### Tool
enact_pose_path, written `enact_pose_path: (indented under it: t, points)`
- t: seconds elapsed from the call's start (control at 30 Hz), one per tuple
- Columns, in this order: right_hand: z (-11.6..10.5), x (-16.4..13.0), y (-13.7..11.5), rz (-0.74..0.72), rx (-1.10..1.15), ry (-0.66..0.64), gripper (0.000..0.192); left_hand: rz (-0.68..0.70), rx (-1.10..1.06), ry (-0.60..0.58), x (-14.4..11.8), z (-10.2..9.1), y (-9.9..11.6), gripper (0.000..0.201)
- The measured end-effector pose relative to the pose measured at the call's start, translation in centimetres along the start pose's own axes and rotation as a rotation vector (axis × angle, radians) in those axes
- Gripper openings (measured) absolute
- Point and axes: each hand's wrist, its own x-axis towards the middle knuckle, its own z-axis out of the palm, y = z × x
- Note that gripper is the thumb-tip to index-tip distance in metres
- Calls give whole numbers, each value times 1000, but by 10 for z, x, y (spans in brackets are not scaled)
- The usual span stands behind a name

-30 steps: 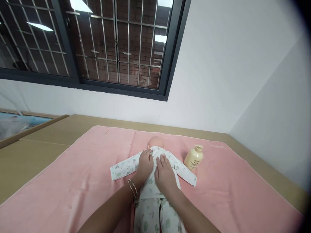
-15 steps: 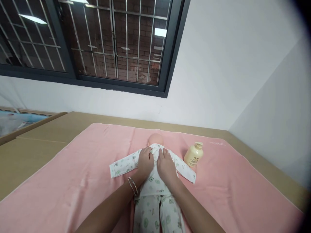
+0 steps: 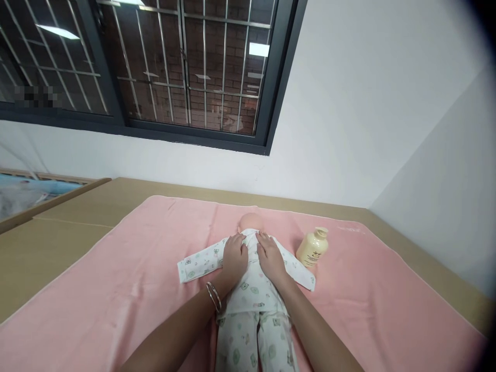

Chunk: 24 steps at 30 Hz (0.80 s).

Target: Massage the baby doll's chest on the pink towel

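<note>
A baby doll (image 3: 251,222) lies on a pink mat (image 3: 147,289), its head pointing away from me and its face not visible. It wears a white top (image 3: 251,294) and white trousers (image 3: 238,336), both printed with small green figures. The long sleeves spread out to either side. My left hand (image 3: 235,258) rests flat on the left upper chest of the top, fingers stretched out. On the right upper chest lies my right hand (image 3: 270,257), also flat with its fingers extended. Neither hand grips anything.
A pale yellow bottle (image 3: 312,248) stands on the mat beyond the right sleeve. Under the mat is a tan tabletop (image 3: 77,206), with a raised edge at the left. A white wall (image 3: 329,103) and a barred window (image 3: 186,67) rise behind.
My right hand has shifted slightly outward and right across the chest, widening the gap between the hands. The whole view has drifted a little; doll and bottle stay in place.
</note>
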Motion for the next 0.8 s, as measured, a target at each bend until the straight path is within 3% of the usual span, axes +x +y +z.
enact_pose_path:
  t: [0.23, 0.43, 0.57, 0.8]
  points:
    - [-2, -6, -9, 55, -74, -16, 49, 18, 14, -27, 1, -1, 0, 34]
    - [2, -19, -28, 153, -232, -50, 54, 20, 160, -147, 5, -3, -3, 39]
    - [-2, -26, -41, 123, -280, -64, 51, 7, 227, -217, 9, -8, 0, 41]
    - [-13, -1, 2, 114, -95, -99, 50, 149, 457, -291, -8, -13, 29, 40]
